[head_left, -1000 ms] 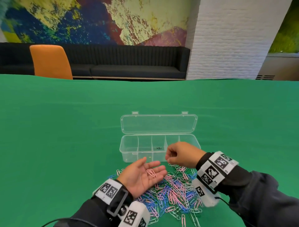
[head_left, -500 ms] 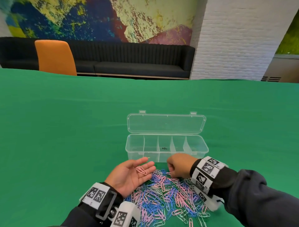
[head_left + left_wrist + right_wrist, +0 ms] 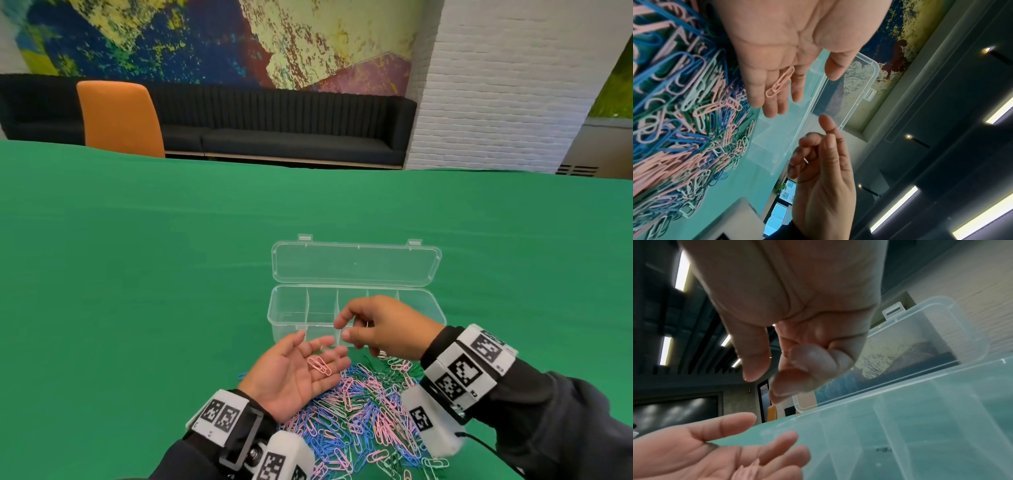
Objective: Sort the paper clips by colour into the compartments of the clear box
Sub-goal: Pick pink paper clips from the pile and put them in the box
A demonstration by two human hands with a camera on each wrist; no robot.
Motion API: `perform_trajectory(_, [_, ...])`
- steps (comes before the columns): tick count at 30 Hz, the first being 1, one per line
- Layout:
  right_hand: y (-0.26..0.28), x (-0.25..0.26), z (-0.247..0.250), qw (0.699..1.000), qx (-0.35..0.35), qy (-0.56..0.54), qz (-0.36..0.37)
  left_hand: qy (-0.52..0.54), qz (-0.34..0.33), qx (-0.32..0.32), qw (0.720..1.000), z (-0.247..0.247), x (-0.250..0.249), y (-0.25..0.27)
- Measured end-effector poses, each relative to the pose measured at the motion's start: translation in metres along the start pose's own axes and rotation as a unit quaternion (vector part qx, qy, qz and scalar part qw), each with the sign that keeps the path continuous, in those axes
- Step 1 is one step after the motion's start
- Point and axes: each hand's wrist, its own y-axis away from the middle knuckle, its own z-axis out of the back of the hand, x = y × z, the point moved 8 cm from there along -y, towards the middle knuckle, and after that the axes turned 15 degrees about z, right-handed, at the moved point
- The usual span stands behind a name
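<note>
Head view: we see the left hand (image 3: 294,375) held palm up, fingers straight and spread, just in front of the clear box (image 3: 287,317); pink paper clips (image 3: 319,365) lie loose on its fingers, apparently two, not gripped. In the left wrist view the same pink clips (image 3: 779,84) rest across the middle fingers. The right hand (image 3: 383,325) hovers above and just right of the left fingertips, in front of the box's middle compartments; its grip is loosely curled, thumb and forefinger apart with a gap between them. In the right wrist view the right fingers (image 3: 807,360) are curled towards the palm, the thumb stands clear of them, and we see nothing held. The box stands near the middle of the green surface (image 3: 137,274), lid (image 3: 356,263) folded back and open; the visible compartments look bare, though the right hand hides part of the right ones. The pile of mixed clips (image 3: 359,414) (pink, blue, green, pale) lies by the near edge of the surface, between the two wrists and just in front of the box. An orange chair (image 3: 120,120) stands beyond the far edge.
</note>
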Motion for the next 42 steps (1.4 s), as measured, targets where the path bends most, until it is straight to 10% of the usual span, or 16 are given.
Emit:
perform_trajectory(12, [0.033,-0.035,-0.003,0.998,0.024,0.022,-0.06,-0.063,-0.132,-0.001,0.989,-0.025,-0.075,0.039])
perform_trajectory(18, [0.038,-0.038,-0.005,0.99,0.085,0.093,-0.064,-0.345,-0.229,-0.146,0.898,-0.035,-0.103,0.048])
perform_trajectory(31, [0.025,-0.061,-0.044,0.937,0.184,0.27,-0.124,-0.172,-0.115,-0.045,0.977,-0.014,-0.038,0.033])
perform_trajectory(42, [0.027,-0.021,0.027,0.997,-0.015,0.058,-0.05,-0.031,0.01,-0.024,0.999,-0.024,0.016,-0.003])
